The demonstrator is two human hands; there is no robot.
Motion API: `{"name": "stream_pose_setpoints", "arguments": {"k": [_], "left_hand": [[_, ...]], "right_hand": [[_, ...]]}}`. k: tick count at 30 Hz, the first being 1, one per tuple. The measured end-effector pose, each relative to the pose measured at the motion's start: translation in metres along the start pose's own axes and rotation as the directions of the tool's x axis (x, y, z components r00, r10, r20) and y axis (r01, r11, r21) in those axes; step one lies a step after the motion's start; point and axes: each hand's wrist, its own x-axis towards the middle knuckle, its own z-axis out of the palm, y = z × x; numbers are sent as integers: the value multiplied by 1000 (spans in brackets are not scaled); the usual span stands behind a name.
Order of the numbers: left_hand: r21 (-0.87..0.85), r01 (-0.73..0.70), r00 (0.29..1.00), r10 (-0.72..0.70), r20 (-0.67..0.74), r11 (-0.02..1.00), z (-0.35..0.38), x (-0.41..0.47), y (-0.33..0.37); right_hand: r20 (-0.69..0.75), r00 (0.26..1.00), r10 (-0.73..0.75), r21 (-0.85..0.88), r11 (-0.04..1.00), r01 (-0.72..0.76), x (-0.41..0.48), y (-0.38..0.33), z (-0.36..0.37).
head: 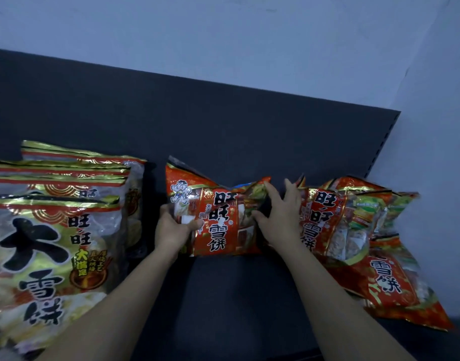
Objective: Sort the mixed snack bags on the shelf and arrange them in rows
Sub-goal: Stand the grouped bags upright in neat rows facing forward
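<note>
A red snack bag (pixel 218 217) stands upright in the middle of the dark shelf (pixel 236 295). My left hand (pixel 171 230) grips its left lower edge, thumb across the front. My right hand (pixel 281 217) presses against its right side, fingers spread upward between this bag and the red bags to the right (pixel 335 222). A row of larger gold-and-white snack bags (pixel 49 230) stands one behind another at the left. More red bags lie tilted and overlapping at the right, one flat near the front (pixel 395 290).
The shelf's dark back panel (pixel 197 121) rises behind the bags, with a slotted upright (pixel 382 144) at its right end. A pale wall (pixel 249 35) lies above and to the right. Bare shelf surface shows in front of the middle bag.
</note>
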Motion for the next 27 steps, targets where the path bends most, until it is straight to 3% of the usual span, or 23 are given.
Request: {"name": "stream_pose_setpoints", "arguments": {"k": [2, 4, 8, 10, 13, 15, 17, 19, 22, 24, 27], "left_hand": [[55, 8, 1000, -8, 0, 998, -3, 0, -2], [91, 14, 1000, -14, 5, 996, -4, 0, -3], [135, 35, 999, -35, -2, 990, -7, -3, 0], [213, -7, 998, 19, -57, 977, -6, -9, 6], [456, -205, 941, 303, -152, 866, 5, -29, 25], [590, -384, 824, 552, -130, 711, 19, -37, 35], [635, -536, 717, 697, -5, 556, 37, -40, 43], [572, -691, 633, 752, 184, 442, 61, -44, 49], [467, -817, 558, 665, 497, 337, 98, -55, 51], [469, -798, 603, 489, 631, 379, 121, -61, 48], [513, -719, 660, 232, 714, 468, 149, -57, 40]], "right_hand": [[215, 975, 50, 92, 993, -72, -2, -5, 7], [338, 941, 26, 198, 975, -98, -6, -7, 18], [393, 919, 28, 272, 951, -146, -7, -3, 32], [402, 915, 13, 297, 944, -144, -6, -2, 28], [324, 946, -5, 316, 943, -103, -3, 3, 13], [158, 987, 0, 245, 969, -39, 1, 11, 0], [-18, 1000, 11, 94, 995, -9, 8, 23, -17], [-156, 988, -14, -42, 999, 7, 15, 36, -37], [-168, 986, -15, -250, 968, -28, 24, 56, -60], [-93, 994, 61, -378, 921, -92, 25, 67, -68], [5, 983, 183, -479, 864, -158, 26, 83, -76]]}}
